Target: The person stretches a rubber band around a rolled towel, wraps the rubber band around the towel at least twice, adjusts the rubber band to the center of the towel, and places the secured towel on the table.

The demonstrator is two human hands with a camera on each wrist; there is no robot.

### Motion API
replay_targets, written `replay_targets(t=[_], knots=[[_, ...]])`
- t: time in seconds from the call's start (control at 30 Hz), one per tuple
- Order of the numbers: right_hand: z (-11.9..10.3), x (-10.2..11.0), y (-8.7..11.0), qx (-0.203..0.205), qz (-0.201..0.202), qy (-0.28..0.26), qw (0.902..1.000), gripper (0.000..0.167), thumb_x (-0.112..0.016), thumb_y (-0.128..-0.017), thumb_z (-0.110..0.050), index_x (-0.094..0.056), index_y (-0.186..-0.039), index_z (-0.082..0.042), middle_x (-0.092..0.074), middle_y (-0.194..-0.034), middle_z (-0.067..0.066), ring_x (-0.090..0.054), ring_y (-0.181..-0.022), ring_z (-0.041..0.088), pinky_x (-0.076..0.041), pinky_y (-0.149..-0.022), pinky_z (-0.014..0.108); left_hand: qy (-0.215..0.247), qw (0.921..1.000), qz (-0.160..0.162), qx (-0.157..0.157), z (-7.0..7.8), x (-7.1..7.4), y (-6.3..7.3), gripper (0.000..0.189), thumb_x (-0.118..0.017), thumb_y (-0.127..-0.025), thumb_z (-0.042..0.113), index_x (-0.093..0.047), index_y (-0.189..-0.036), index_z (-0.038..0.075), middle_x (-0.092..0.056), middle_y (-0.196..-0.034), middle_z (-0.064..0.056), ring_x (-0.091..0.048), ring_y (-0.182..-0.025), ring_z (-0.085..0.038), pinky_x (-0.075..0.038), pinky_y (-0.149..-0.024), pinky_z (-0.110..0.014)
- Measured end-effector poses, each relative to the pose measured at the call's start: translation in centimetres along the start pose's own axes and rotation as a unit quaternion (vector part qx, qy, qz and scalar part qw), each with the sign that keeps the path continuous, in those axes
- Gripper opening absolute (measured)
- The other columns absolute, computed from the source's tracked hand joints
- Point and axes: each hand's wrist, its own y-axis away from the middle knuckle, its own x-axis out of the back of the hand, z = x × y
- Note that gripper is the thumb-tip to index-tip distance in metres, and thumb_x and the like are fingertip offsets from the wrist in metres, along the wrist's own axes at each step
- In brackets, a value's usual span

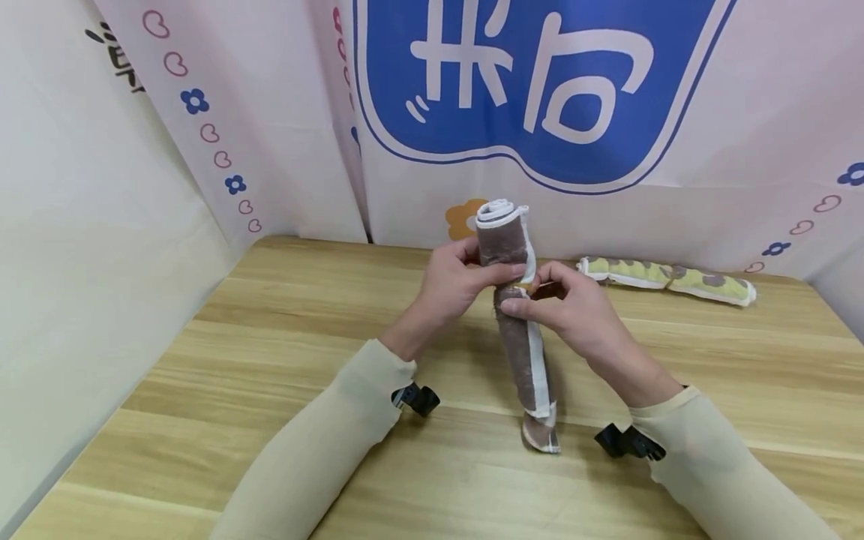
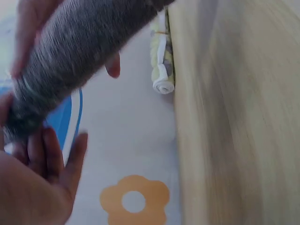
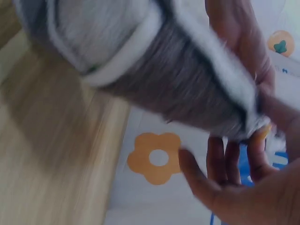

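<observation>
A brown towel with white edging [image 1: 518, 352], rolled into a long tube, is held tilted over the table. My left hand [image 1: 454, 279] grips the roll above its middle, thumb across the front. Just below and to the right, my right hand [image 1: 574, 311] pinches the roll at a yellowish rubber band [image 1: 523, 286]. In the right wrist view, the band [image 3: 266, 132] shows at the fingertips of that hand. At the lower end a small flap of the towel hangs out. The left wrist view shows the plain grey-brown side of the roll [image 2: 70, 51], blurred.
A second rolled towel [image 1: 715, 285], yellow-green with grey spots and banded at its middle, lies along the back right edge of the wooden table [image 1: 256, 420]. A printed curtain [image 1: 418, 180] hangs directly behind the table.
</observation>
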Motion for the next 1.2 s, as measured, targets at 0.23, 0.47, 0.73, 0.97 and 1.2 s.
replay_targets(t=[0.23,0.47,0.73,0.97,1.2], knots=[[0.0,-1.3,0.5,0.114,0.066,0.104,0.9858,0.02,-0.086,-0.09,-0.006,-0.065,-0.09,-0.004,-0.054,-0.103,0.012,-0.057,-0.104,0.026,-0.054,-0.093,0.048,-0.111,0.9887,0.087,-0.05,0.4,-1.3,0.6,0.033,-0.09,-0.086,0.016,-0.077,-0.113,0.001,-0.077,-0.096,-0.006,-0.07,-0.088,-0.017,-0.058,-0.077,-0.03],[0.4,-2.3,0.6,0.254,0.108,0.216,0.9366,0.026,-0.076,-0.077,0.013,-0.061,-0.083,-0.007,-0.053,-0.107,0.018,-0.057,-0.099,0.035,-0.052,-0.081,0.049,-0.16,0.9763,0.133,-0.058,0.6,-1.7,0.8,0.033,-0.093,-0.084,0.024,-0.079,-0.107,0.005,-0.076,-0.089,-0.001,-0.071,-0.081,-0.013,-0.057,-0.071,-0.03],[0.8,-1.5,0.2,0.185,0.096,0.102,0.9728,0.016,-0.078,-0.089,0.01,-0.067,-0.091,-0.002,-0.054,-0.103,0.012,-0.058,-0.102,0.024,-0.059,-0.092,0.046,-0.042,0.9965,0.067,-0.027,-0.2,-1.1,0.3,0.037,-0.087,-0.09,0.024,-0.076,-0.119,0.004,-0.076,-0.102,-0.006,-0.069,-0.091,-0.017,-0.059,-0.077,-0.032],[0.8,-0.4,-0.3,0.071,0.067,-0.058,0.9936,0.015,-0.079,-0.095,-0.002,-0.065,-0.101,0.002,-0.064,-0.103,0.007,-0.066,-0.098,0.014,-0.056,-0.086,0.025,0.101,0.9933,-0.052,0.024,-1.2,-0.1,-0.3,0.046,-0.072,-0.099,0.02,-0.065,-0.141,0.002,-0.07,-0.124,-0.011,-0.068,-0.108,-0.021,-0.061,-0.088,-0.042],[1.2,-0.1,-0.8,0.008,-0.001,-0.173,0.9849,0.012,-0.074,-0.097,0.002,-0.063,-0.1,-0.002,-0.062,-0.105,0.006,-0.069,-0.098,0.013,-0.06,-0.086,0.031,0.155,0.9809,-0.078,0.089,-2.0,0.6,-0.6,0.048,-0.065,-0.1,0.019,-0.063,-0.14,-0.007,-0.068,-0.122,-0.009,-0.066,-0.104,-0.018,-0.06,-0.085,-0.035]])
